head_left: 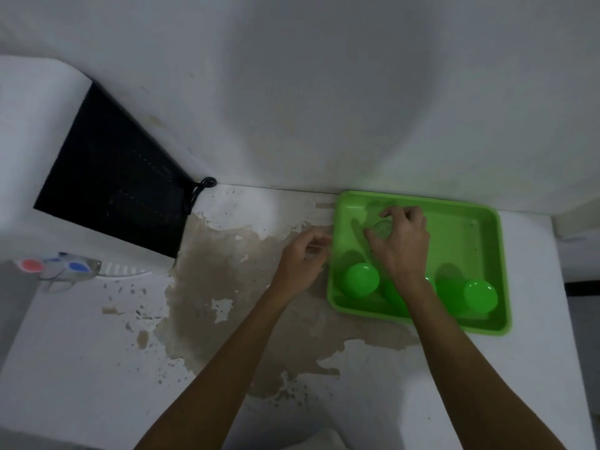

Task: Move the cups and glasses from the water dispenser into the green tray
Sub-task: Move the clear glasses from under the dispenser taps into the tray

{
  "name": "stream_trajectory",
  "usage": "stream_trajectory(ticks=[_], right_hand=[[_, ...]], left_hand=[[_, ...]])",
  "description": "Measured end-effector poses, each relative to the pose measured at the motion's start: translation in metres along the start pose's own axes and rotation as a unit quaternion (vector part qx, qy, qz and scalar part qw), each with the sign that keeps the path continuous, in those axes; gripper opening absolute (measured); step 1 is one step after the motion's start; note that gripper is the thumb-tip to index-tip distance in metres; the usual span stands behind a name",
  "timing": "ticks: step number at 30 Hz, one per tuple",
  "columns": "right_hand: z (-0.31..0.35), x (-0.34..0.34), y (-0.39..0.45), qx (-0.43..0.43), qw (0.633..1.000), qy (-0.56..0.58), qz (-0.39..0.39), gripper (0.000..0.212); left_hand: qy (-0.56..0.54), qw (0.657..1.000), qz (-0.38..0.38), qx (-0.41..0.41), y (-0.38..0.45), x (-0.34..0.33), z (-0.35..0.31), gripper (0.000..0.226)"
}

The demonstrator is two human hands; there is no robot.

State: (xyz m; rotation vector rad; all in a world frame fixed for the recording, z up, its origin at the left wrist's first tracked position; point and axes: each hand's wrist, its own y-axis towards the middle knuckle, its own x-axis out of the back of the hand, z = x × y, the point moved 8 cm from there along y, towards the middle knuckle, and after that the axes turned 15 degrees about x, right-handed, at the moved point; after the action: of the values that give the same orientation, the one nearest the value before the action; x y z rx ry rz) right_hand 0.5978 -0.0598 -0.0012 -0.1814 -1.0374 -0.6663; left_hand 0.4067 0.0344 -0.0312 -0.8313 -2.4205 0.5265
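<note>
A: Left edge, water dispenser [39, 157], taps at lower left: do we list any cups there?

B: None that we see. Centre, left hand [300, 261], fingers curled, empty.

A: Right of centre?

B: Green tray [470, 219]: right hand [401, 245] clamped on a clear glass [382, 229]; green cups [361, 280] already inside. Nearly complete, we judge.

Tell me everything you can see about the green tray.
The green tray is rectangular, with rounded corners and a raised rim; it looks like glossy plastic. It lies flat on the white counter, against the wall. Green cups stand along its near side. The right hand holds a clear glass over its left half. The left hand is beside its left rim; contact is unclear.
</note>
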Motion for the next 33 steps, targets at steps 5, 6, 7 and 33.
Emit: stream_trajectory(ticks=[5, 6, 7, 33], right_hand=[[0.058, -0.009, -0.016, 0.035, 0.989, 0.142, -0.025, 0.02], [0.069, -0.016, -0.019, 0.033, 0.986, 0.164, -0.016, 0.014], [0.083, -0.027, -0.025, 0.026, 0.982, 0.186, 0.0, 0.009], [0.389, -0.262, -0.128, 0.032, 0.89, 0.302, 0.34, 0.014]], left_hand=[[-0.045, 0.998, -0.018, 0.031, -0.03, 0.04, 0.034, 0.018], [-0.051, 0.998, -0.024, 0.037, -0.035, 0.049, 0.042, 0.016], [-0.055, 0.997, -0.035, 0.037, -0.043, 0.063, 0.051, 0.015], [-0.126, 0.888, -0.414, 0.155, -0.112, 0.435, 0.245, 0.074]])
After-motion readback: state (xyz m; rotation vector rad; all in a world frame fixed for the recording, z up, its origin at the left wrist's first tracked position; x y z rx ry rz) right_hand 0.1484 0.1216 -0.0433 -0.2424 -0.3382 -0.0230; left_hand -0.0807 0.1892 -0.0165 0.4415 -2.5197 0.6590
